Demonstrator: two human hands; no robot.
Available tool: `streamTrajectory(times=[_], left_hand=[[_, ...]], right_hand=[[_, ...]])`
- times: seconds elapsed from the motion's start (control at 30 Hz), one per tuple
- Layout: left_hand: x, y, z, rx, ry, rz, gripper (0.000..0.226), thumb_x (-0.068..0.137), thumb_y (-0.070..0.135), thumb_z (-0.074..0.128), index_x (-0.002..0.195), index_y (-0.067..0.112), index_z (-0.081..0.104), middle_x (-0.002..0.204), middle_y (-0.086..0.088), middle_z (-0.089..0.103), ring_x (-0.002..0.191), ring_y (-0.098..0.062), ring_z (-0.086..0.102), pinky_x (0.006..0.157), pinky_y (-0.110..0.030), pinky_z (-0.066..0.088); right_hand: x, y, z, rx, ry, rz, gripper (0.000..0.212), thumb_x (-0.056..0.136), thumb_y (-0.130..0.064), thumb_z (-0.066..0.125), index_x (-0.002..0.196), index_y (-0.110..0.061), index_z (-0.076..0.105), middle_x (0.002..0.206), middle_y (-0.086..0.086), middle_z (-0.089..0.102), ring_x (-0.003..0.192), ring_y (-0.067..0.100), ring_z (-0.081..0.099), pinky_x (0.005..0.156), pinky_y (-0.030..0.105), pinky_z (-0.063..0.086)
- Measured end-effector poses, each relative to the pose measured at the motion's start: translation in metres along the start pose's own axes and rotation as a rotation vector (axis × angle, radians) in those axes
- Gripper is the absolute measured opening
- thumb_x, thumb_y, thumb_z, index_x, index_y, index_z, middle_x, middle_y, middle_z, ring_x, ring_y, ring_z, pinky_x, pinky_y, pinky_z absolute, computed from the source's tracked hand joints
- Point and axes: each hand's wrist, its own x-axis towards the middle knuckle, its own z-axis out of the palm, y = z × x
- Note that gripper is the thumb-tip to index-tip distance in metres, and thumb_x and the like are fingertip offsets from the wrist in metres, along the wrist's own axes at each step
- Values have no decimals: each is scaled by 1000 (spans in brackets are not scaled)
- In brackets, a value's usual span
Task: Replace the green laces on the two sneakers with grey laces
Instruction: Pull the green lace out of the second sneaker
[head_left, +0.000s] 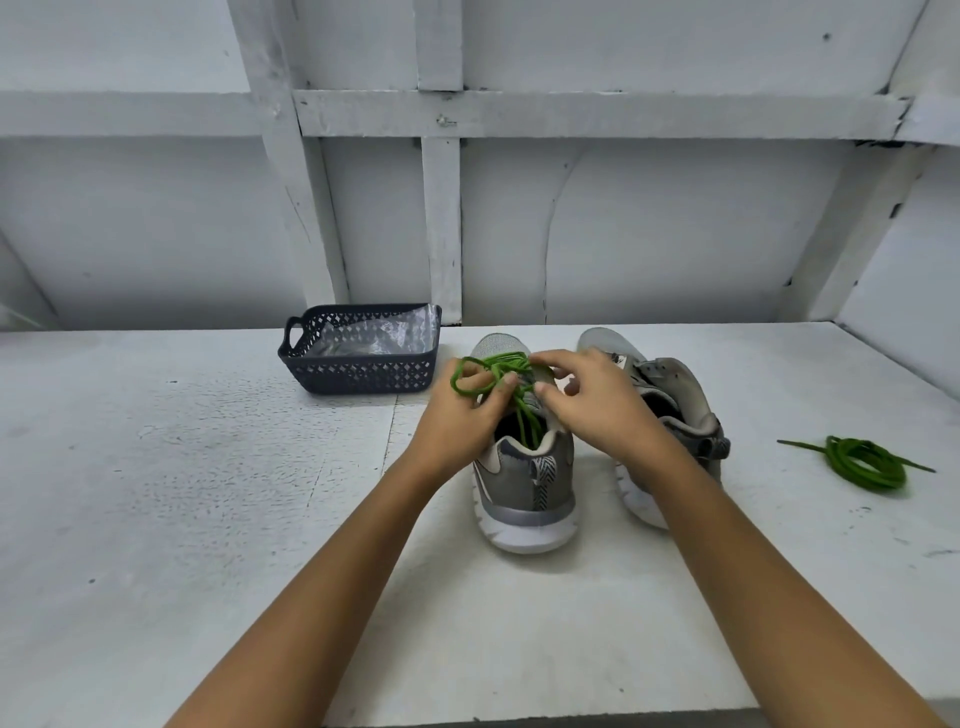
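My left hand (457, 415) grips the green lace (491, 366), right hand (592, 395) pinches it above the sneaker (524, 488); unlacing underway, lower eyelets next.

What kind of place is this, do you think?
Probably a simple work booth: a white painted table, a white board wall with wooden battens, and a dark plastic basket.

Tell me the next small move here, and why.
Probably draw the green lace out of the next eyelets of the upright sneaker. The left hand grips its slack loops, the right hand seems to pinch it at the tongue, and it is still threaded there. The tipped sneaker looks unlaced, a coiled lace beside it.
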Motion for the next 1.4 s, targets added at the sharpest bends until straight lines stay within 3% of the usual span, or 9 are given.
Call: streamTrajectory(times=[0.1, 0.2, 0.5, 0.6, 0.83, 1.0, 1.1, 1.2, 1.4], left_hand=[[0, 1, -1, 43, -33, 78, 24, 97, 25, 49, 79, 25, 65, 86, -1, 59, 87, -16, 57, 75, -23, 43], [-2, 6, -5, 104, -50, 126, 27, 99, 22, 46, 96, 12, 71, 85, 8, 60, 99, -22, 58, 85, -32, 44], [-2, 14, -13, 158, -179, 174, 20, 99, 24, 46, 95, 24, 65, 82, 20, 50, 92, -12, 47, 71, -12, 33], [-1, 18, -20, 144, -263, 202, 19, 97, 16, 49, 103, 15, 66, 90, 22, 51, 89, 6, 48, 76, -9, 33], [2, 14, -27, 222, -291, 47, 6, 89, 13, 62, 95, 14, 64, 98, 11, 40, 100, -6, 40, 71, 5, 31], [1, 11, -21, 191, -231, 9, 7, 88, 14, 63, 89, 19, 58, 107, 0, 42, 101, -11, 44, 84, -9, 32], [4, 8, -16, 220, -45, 88, 4, 88, 11, 61, 90, 15, 60, 106, 0, 44, 101, -11, 45, 86, -13, 31], [5, 13, -9, 283, 82, 134, 4, 87, 12, 59, 91, 12, 59, 100, 3, 48, 92, -16, 54, 81, -28, 43], [3, 19, 6, 382, 296, 151, 9, 86, 18, 57, 91, 12, 53, 91, -2, 60, 79, -22, 60, 65, -37, 47]], right_hand=[[-1, -3, -4, -8, -62, -25, 33, 87, -27, 62, 119, -34, 63, 105, 2, 44, 101, 16, 50, 97, 30, 41], [0, -7, -3, -48, -76, -74, 27, 86, -28, 63, 111, -35, 67, 99, 1, 46, 102, 16, 51, 96, 37, 43], [22, -17, -9, 70, -211, -64, 6, 86, -19, 64, 84, -18, 71, 81, 2, 64, 80, 13, 56, 76, 27, 43], [24, -17, -15, 163, -263, -45, 13, 84, -14, 66, 72, -19, 65, 74, 1, 65, 71, 11, 54, 72, 28, 43], [47, -22, -44, 622, 113, 241, 23, 98, -7, 33, 80, -11, 45, 66, 7, 59, 47, 10, 57, 43, 20, 42], [64, -13, -69, 919, 330, 251, 7, 102, -12, 31, 102, -8, 37, 87, 14, 64, 77, 24, 68, 70, 35, 57], [55, -7, -58, 695, 126, 235, 13, 97, -7, 43, 110, -10, 44, 92, 9, 62, 75, 18, 61, 66, 30, 51], [38, -1, -35, 103, -203, 35, 23, 91, -7, 53, 113, -11, 57, 96, 2, 61, 84, 16, 59, 73, 32, 49], [32, -5, -7, -304, -134, -162, 28, 85, -22, 59, 113, -19, 59, 113, 6, 51, 104, 22, 52, 82, 33, 43]])
